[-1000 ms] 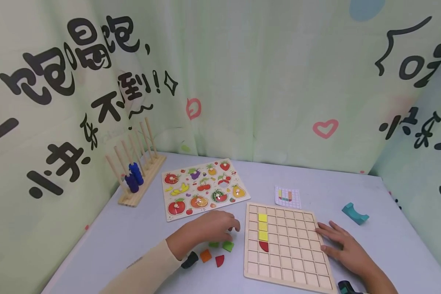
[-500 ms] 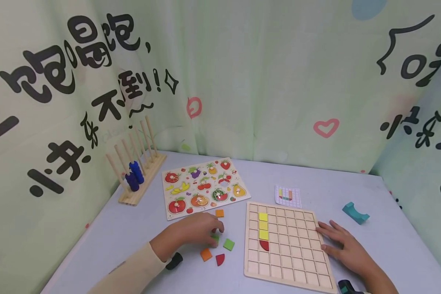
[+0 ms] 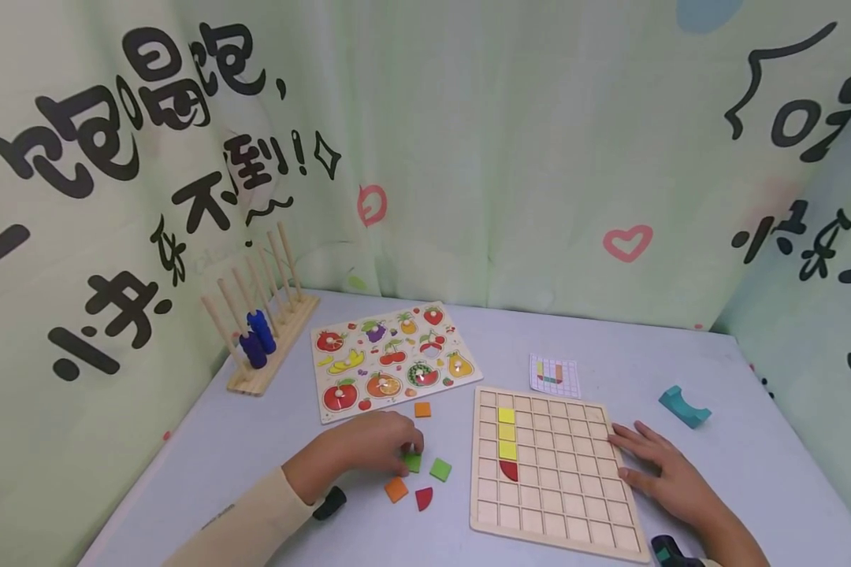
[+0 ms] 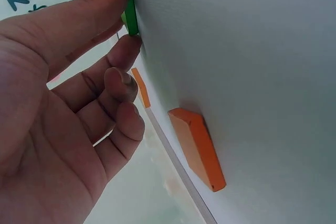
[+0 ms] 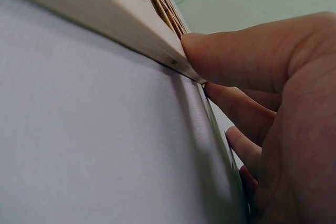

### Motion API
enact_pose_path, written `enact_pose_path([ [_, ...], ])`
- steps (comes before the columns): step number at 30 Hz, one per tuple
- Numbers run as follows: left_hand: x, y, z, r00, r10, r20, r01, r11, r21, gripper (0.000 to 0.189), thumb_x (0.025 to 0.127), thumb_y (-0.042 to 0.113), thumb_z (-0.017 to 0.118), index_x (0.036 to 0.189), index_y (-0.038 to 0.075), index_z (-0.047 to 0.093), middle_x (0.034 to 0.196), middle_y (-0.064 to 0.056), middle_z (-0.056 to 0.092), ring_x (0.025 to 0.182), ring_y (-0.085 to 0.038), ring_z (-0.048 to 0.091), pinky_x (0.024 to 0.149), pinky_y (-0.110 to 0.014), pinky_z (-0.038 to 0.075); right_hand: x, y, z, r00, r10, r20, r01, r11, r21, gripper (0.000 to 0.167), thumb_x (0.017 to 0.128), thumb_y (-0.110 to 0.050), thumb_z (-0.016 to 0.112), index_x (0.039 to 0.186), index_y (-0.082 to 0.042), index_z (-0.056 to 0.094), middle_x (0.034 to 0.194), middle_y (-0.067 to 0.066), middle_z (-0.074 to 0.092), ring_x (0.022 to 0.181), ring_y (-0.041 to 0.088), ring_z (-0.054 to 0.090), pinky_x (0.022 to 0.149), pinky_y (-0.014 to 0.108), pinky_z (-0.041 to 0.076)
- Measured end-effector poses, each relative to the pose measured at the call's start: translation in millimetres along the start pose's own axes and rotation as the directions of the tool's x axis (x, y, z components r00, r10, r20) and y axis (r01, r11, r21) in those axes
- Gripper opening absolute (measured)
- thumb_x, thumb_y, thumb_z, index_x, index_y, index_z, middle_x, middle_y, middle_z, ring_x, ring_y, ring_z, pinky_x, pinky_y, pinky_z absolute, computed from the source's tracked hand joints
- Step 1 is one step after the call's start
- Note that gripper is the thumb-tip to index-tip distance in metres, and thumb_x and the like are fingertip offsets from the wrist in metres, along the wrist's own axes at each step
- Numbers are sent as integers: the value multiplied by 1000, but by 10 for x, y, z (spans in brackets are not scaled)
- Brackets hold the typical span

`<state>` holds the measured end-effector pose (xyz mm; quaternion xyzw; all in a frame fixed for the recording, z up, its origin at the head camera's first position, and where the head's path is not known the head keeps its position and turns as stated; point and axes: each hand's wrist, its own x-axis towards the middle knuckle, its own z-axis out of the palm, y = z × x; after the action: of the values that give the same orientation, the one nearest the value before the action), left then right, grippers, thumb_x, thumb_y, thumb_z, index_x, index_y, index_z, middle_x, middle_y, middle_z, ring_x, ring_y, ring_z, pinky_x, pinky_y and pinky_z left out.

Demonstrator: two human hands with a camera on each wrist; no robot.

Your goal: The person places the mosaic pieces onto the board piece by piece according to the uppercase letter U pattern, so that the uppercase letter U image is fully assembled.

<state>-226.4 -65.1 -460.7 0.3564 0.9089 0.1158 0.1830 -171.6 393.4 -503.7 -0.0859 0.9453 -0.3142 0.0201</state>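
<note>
Left hand (image 3: pixel 369 442) pinching green square tile (image 3: pixel 414 463) between thumb and finger, on bench (image 3: pixel 390 545), left of pale wooden square grid board (image 3: pixel 567 500). Second green square tile (image 3: pixel 440 470), orange square tile (image 3: pixel 396 490) and red quarter-circle tile (image 3: pixel 424 498) near it. Right hand (image 3: pixel 665 476) spread, touching board's right edge. On board: column of three yellow square tiles (image 3: pixel 507 431), red quarter-circle piece (image 3: pixel 509 471) below.

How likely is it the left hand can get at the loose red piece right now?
Probably yes: the loose red piece lies near the left hand with nothing visible covering it, though that hand seems to pinch a green piece that may need releasing first.
</note>
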Motion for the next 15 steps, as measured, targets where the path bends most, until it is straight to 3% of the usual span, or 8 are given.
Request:
enact_pose_path([
  [8,0,17,-18,999,-28,20,28,1000,4,29,79,28,83,106,26,74,86,17,58,79,-2,53,74,-22,49,6,-5,-7,1000,0,0,0,1000,-2,57,87,-34,71,135,-6,58,147,19,41,139,49,16,97,74,16],
  [15,-11,47,-19,1000,-19,-9,19,1000,14,26,78,26,83,102,27,73,87,17,56,80,-2,52,72,-21,49,1,-24,-12,1000,13,8,-13,1000,-6,59,87,-36,70,135,-5,57,148,20,40,139,50,16,96,75,16],
])
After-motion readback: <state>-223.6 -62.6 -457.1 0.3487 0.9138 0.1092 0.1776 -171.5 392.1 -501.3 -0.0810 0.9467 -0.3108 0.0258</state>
